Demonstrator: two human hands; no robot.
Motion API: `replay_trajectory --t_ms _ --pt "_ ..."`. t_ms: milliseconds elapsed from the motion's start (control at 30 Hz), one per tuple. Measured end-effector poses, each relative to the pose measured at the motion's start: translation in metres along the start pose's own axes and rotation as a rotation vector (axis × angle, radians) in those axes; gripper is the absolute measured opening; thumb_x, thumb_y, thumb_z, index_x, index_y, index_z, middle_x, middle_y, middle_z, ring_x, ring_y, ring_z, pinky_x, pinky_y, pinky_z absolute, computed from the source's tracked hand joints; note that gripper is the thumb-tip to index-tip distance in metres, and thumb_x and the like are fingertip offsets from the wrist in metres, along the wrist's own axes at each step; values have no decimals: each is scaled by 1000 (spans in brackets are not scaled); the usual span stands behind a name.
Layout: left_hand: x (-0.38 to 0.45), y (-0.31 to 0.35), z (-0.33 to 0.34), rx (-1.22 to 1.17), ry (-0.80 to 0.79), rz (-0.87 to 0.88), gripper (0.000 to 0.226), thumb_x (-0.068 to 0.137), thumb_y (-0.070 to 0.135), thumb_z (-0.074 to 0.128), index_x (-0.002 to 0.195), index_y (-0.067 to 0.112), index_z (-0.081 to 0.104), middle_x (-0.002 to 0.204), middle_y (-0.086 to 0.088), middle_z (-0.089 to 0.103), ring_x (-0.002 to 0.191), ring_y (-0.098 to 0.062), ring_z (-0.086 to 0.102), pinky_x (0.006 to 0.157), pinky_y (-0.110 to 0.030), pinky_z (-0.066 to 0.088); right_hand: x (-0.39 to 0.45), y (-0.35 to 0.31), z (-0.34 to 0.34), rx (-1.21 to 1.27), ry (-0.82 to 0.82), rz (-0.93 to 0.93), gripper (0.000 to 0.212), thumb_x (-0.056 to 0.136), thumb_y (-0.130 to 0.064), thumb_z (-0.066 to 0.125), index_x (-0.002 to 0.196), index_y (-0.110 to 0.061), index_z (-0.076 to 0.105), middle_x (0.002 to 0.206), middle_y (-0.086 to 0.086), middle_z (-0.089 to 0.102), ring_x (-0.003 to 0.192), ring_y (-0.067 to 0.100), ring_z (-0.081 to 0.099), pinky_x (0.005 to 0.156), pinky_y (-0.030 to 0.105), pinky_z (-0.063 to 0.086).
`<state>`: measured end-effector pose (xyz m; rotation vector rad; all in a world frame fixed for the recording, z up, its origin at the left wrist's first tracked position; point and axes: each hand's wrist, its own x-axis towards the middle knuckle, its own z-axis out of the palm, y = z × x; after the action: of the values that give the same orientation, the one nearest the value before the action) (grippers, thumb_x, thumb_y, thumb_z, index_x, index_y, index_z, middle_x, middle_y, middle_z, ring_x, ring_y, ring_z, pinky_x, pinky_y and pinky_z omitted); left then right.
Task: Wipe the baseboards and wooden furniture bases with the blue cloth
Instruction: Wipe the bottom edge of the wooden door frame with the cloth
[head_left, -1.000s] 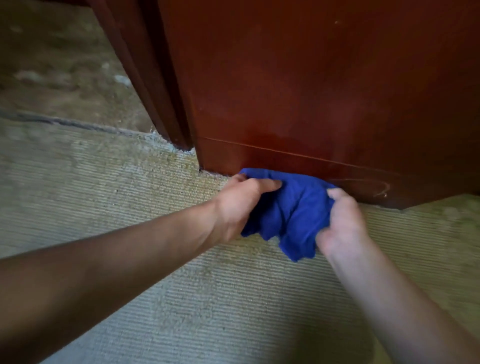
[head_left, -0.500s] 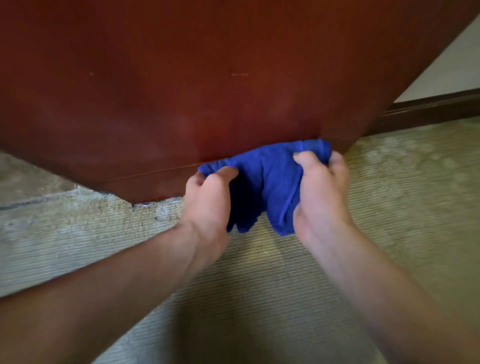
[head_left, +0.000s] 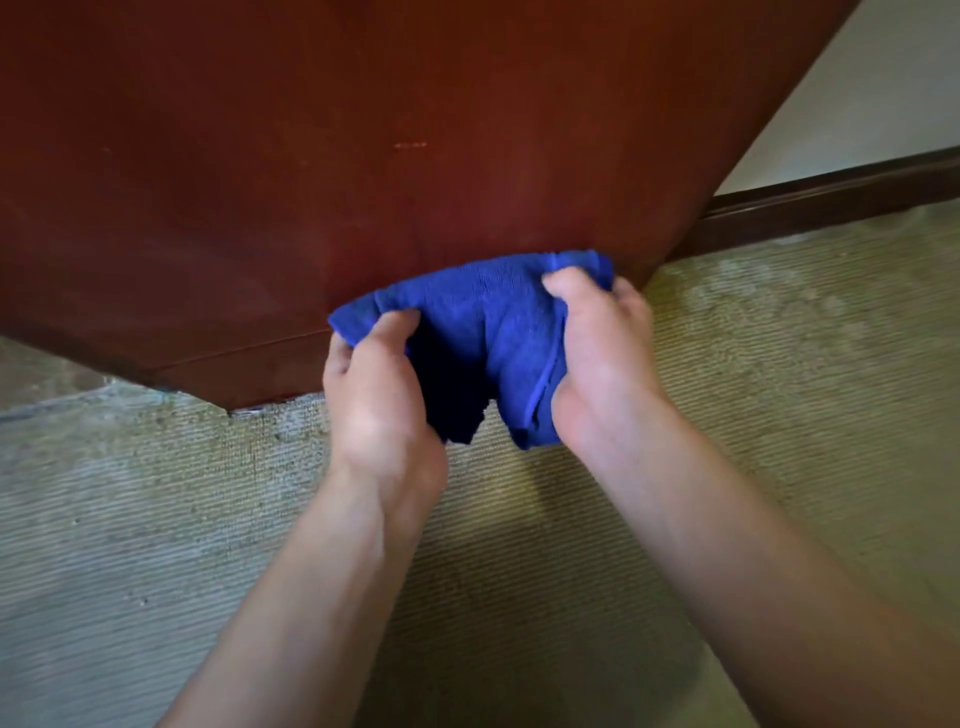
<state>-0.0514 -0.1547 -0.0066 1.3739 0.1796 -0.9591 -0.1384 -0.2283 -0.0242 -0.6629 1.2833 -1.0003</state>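
Two hands: both closed on one cloth
Wooden panel (head_left: 363, 182): reddish, standing on the carpet (head_left: 779, 415)
Baseboard (head_left: 831, 200): dark, along the wall at right
Blue cloth (head_left: 483, 332): bunched against the panel's lower edge
Left hand (head_left: 379, 400): fingers clenched on the cloth's left end
Right hand (head_left: 602, 358): fingers clenched on its right end

Since a second ago the cloth (head_left: 483, 332) and both hands have travelled along the foot of the wooden panel (head_left: 363, 156), from near its 9 o'clock corner to its 3 o'clock end. The baseboard (head_left: 831, 200) and wall have come into sight at 2 o'clock. In the last half second the left hand (head_left: 376, 395) and right hand (head_left: 597, 358) moved slightly apart, stretching the cloth wider.
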Motion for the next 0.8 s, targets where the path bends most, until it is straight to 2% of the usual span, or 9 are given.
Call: replay_trajectory --t_ms 100,200,267,333,433,567,667,733,800 --pt "18 -24 -4 46 25 -63 25 93 6 57 115 16 63 113 -15 73 102 -35 71 81 -51 58 18 31 -8 -91 57 91 21 86 -5 58 107 -7 60 98 13 68 95 30 68 84 37 57" --pt "34 -40 -7 125 109 -279 29 95 18 58 124 14 60 117 -12 71 89 -30 71 51 -36 58 34 42 -26 -221 -50 266 29 84 4 57 113 5 59 86 15 67 78 29 68 60 30 55" --pt "41 -44 -3 157 131 -306 27 97 21 55 123 15 58 113 -9 71 81 -25 68 45 -28 51 40 38 -32 -237 -82 316 28 83 4 58 111 6 60 78 13 68 65 23 68 51 24 51" --pt "37 -42 6 150 98 -271 24 98 18 55 122 14 57 102 -7 69 78 -22 66 53 -29 51 40 21 -35 -220 -44 290 18 82 3 58 99 2 61 65 9 66 54 18 65 47 20 49" --pt "14 -35 31 75 -83 -192 20 98 8 55 117 9 58 86 -6 68 71 -18 68 55 -28 56 46 -5 -48 -35 35 116 26 78 -2 62 103 -5 59 75 10 61 60 18 63 52 24 51" --pt "8 -56 52 103 -159 -168 25 97 2 54 121 0 57 110 -20 71 100 -32 71 87 -45 59 59 -4 -63 -85 135 -54 15 86 0 55 89 -15 55 86 9 62 79 23 65 73 36 56" --pt "24 -69 51 229 -51 -280 25 98 9 52 122 3 56 116 -15 67 101 -29 66 90 -43 55 64 28 -70 -233 126 112 20 90 -2 52 107 -7 61 101 16 66 98 34 68 79 39 57" --pt "29 -68 52 231 -29 -371 29 98 16 50 124 6 57 116 -13 68 93 -27 67 80 -41 56 72 30 -72 -224 106 188 30 85 -4 57 114 0 61 97 19 67 87 32 69 64 29 57" --pt "22 -60 58 235 -44 -367 24 99 17 49 119 8 60 95 -8 67 72 -21 63 62 -30 49 78 14 -71 -198 133 168 50 63 -16 67 110 1 64 97 22 69 86 34 70 69 36 61"
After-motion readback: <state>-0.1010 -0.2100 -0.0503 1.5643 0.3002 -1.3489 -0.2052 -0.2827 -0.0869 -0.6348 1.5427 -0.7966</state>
